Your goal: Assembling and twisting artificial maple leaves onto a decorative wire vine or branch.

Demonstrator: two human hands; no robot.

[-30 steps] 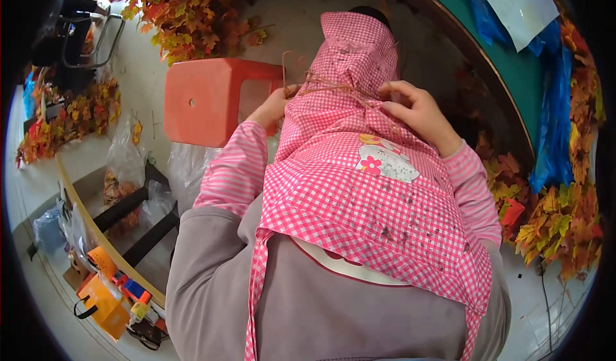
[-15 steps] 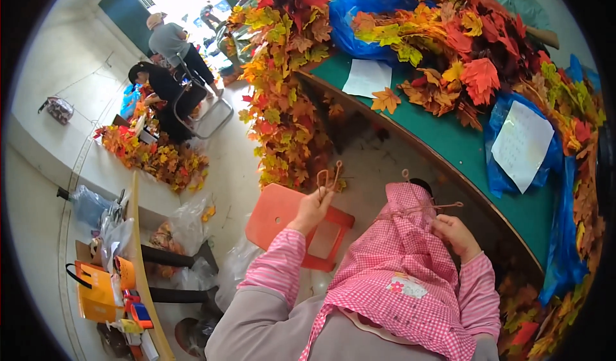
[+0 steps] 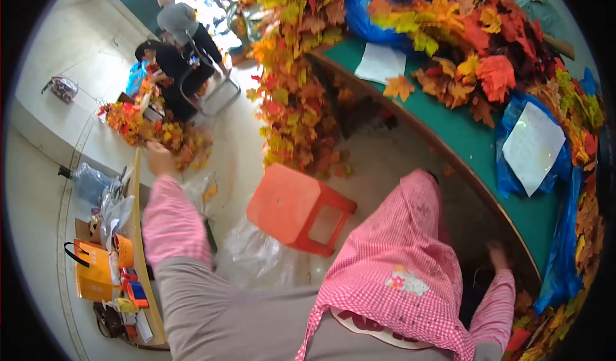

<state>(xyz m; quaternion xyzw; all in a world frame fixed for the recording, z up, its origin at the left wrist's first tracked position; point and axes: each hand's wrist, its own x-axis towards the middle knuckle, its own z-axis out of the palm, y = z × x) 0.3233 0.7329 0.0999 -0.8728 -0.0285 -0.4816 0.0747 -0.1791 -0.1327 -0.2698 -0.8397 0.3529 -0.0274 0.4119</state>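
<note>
My left hand (image 3: pixel 159 158) is stretched out to the left, above the far end of a narrow wooden table (image 3: pixel 136 188). It is smeared by motion, so I cannot see whether its fingers hold anything. My right hand (image 3: pixel 499 256), also blurred, is low on the right beside the curved edge of the green table (image 3: pixel 443 130). Its fingers cannot be made out. A pink checked apron (image 3: pixel 398 239) covers my lap, and no brown wire shows on it. An orange plastic stool (image 3: pixel 282 204) stands in front of me, just left of my knees.
Artificial maple-leaf garlands (image 3: pixel 298 98) hang off the green table's end. More leaves (image 3: pixel 494 40), blue plastic bags (image 3: pixel 366 18) and paper sheets (image 3: pixel 534 146) lie on it. An orange bag (image 3: pixel 96 277) rests on the wooden table. Clear plastic (image 3: pixel 253 255) lies on the floor. Other people are beyond.
My left hand, which held looped brown wire, has swung out to the left. My right hand has left the lap and moved right and down. The wire pieces on my lap are out of sight.
</note>
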